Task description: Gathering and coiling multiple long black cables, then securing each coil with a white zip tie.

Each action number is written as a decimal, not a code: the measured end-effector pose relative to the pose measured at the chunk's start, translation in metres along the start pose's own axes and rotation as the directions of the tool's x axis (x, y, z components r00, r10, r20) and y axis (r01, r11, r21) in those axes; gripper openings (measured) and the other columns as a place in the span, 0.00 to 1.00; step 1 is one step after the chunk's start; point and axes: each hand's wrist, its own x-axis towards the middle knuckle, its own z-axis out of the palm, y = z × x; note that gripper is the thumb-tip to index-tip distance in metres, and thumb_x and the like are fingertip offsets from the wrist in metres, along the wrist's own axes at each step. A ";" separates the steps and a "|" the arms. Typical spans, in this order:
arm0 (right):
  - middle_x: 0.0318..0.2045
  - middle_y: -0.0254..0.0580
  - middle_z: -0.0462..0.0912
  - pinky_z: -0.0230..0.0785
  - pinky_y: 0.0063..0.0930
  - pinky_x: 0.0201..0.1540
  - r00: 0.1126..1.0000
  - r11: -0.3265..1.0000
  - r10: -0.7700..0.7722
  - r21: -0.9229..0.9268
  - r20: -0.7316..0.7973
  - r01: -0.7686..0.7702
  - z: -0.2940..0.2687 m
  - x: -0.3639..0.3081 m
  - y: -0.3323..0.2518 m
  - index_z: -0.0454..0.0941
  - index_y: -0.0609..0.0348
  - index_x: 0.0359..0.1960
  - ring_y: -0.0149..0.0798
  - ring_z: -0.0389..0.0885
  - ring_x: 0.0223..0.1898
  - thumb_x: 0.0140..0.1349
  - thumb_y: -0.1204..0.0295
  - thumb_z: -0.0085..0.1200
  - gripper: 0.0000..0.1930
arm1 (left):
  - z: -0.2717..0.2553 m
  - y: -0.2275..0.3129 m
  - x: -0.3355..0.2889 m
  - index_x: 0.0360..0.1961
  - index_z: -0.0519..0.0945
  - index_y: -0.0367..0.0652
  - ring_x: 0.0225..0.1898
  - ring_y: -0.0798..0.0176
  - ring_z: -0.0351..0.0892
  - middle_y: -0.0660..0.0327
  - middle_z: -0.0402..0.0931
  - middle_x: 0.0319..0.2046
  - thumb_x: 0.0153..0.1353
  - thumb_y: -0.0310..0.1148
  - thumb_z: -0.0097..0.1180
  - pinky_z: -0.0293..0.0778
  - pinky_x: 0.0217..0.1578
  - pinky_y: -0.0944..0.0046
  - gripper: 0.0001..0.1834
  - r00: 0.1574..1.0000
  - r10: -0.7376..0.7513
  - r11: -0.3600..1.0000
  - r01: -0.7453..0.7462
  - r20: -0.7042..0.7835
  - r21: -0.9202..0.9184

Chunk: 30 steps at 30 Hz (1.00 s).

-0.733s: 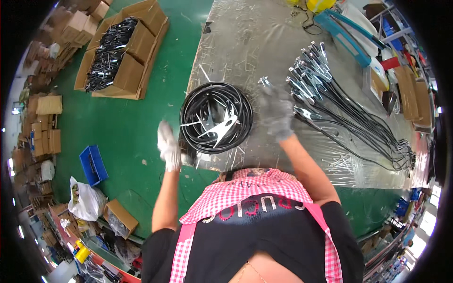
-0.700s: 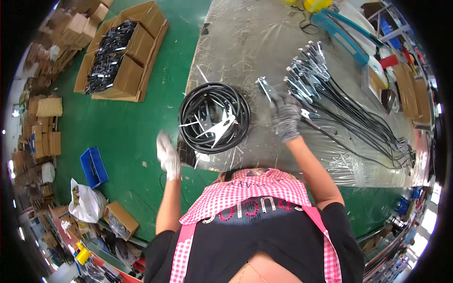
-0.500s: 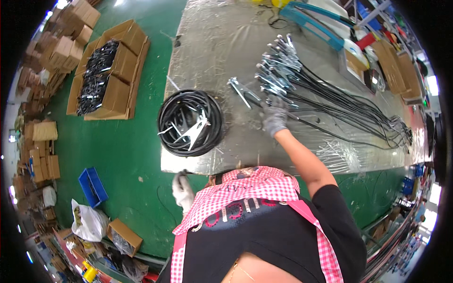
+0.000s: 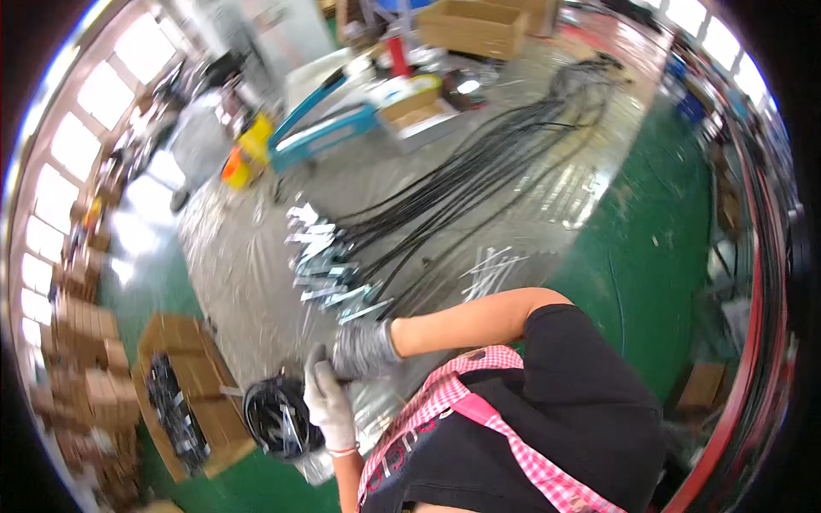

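the black cable (image 4: 402,256) that both gloved hands worked on ran from their meeting point at the near edge of the plastic-covered table (image 4: 248,265) up and right into the long bundle of black cables (image 4: 505,154) spread across the sheet. the right hand (image 4: 363,349), in a grey glove, was curled closed over the cable's near end, just below the cluster of flat silver metal end fittings (image 4: 321,256). the left hand (image 4: 329,402), in a pale glove, was closed beside it, touching the right one; what exactly its fingers pinched could not be told.

just left of the left hand lay a coil of black cable (image 4: 278,419) at the table's near corner. further left, on the green floor (image 4: 650,248), stood an open cardboard box (image 4: 184,393) holding dark parts. a few loose silver strips (image 4: 492,265) lay right of the hands. at the far side sat a blue tool (image 4: 329,128), a yellow container (image 4: 255,137) and another cardboard box (image 4: 475,26).
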 end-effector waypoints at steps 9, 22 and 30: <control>0.30 0.35 0.78 0.73 0.37 0.24 0.654 0.721 0.692 -0.235 0.305 -0.652 -0.029 -0.236 0.160 0.73 0.45 0.52 0.37 0.76 0.19 0.65 0.62 0.42 0.16 | -0.020 0.056 0.040 0.46 0.76 0.37 0.25 0.61 0.78 0.58 0.78 0.31 0.62 0.44 0.53 0.74 0.25 0.65 0.21 0.781 -0.612 0.534 0.524 0.125 -0.664; 0.30 0.40 0.80 0.70 0.32 0.38 0.879 0.861 0.111 0.486 -0.464 0.148 0.006 -0.031 0.072 0.78 0.57 0.36 0.37 0.77 0.31 0.59 0.68 0.42 0.12 | 0.027 0.069 0.042 0.56 0.70 0.37 0.48 0.65 0.70 0.61 0.73 0.49 0.70 0.50 0.39 0.62 0.52 0.64 0.28 0.825 -0.462 0.780 0.553 0.325 -0.293; 0.24 0.50 0.81 0.67 0.38 0.21 0.575 0.539 0.780 0.200 0.247 -0.818 0.014 -0.259 0.151 0.72 0.52 0.58 0.45 0.78 0.24 0.68 0.58 0.39 0.22 | -0.092 0.080 0.065 0.37 0.80 0.35 0.09 0.77 0.46 0.75 0.52 0.09 0.64 0.51 0.54 0.42 0.12 0.72 0.24 0.884 -0.446 0.759 0.292 -0.138 -0.582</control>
